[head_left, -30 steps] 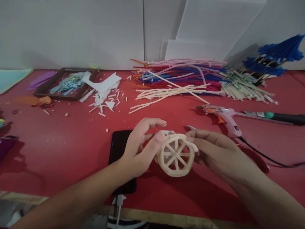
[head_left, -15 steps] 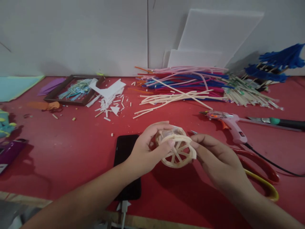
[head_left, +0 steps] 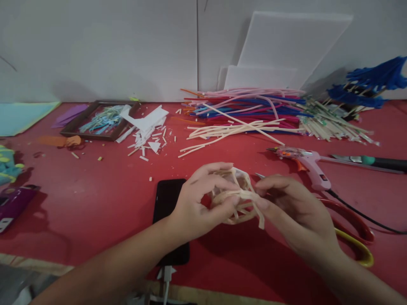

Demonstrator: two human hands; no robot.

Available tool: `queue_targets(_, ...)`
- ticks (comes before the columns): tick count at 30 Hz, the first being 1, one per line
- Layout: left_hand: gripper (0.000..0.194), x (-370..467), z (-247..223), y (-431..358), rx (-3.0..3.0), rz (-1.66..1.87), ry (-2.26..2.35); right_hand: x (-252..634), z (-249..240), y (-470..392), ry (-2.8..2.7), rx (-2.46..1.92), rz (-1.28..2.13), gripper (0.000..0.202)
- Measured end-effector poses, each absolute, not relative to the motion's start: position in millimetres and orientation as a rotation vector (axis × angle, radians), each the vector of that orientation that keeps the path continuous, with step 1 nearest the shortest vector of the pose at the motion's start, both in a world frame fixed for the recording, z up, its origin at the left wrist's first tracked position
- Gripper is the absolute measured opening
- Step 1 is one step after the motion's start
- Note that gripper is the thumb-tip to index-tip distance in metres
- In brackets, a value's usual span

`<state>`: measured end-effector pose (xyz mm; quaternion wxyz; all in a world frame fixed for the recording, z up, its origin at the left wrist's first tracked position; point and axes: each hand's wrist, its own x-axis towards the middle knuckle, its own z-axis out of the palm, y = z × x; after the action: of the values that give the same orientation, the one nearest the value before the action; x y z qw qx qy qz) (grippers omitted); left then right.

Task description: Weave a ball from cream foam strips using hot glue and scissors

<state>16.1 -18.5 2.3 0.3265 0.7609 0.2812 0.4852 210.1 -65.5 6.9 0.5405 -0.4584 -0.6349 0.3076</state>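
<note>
A small round openwork piece of cream strips [head_left: 237,218] is held above the red table between my two hands. My left hand [head_left: 203,197] wraps its left side, with the thumb and a finger pinching the strip along the near rim. My right hand [head_left: 294,207] is at the right side, thumb and fingertips closed on the same rim. A loose strip end hangs down below the right thumb. Part of the far side looks pale and translucent. The fingers cover much of the piece.
A black phone [head_left: 168,199] with a white cable lies under my left wrist. Red-and-yellow-handled scissors [head_left: 352,224] and a pink glue gun [head_left: 313,165] lie right. Behind are coloured stems [head_left: 248,103], cream sticks [head_left: 222,131], white scraps [head_left: 146,123] and a brown tray [head_left: 68,129].
My left index finger has come over onto the rim beside the thumb. The piece has turned slightly, and the strip end at its right now hangs lower.
</note>
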Motion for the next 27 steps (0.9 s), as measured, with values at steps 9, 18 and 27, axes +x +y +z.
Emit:
queue_targets(9, 0.007, 19, 7, -24, 2.035, 1.256, 0.731, 214, 14, -66, -1.772, -1.157, 0.3, 0.004)
queue_targets(18, 0.007, 19, 8, -23, 2.029, 1.222, 0.691, 206, 17, -71, -1.638, -1.191, 0.488, 0.009)
queue_targets(27, 0.011, 19, 9, -21, 1.865, 1.051, 0.759, 215, 10, -64, -1.331, -1.353, 1.18, 0.029)
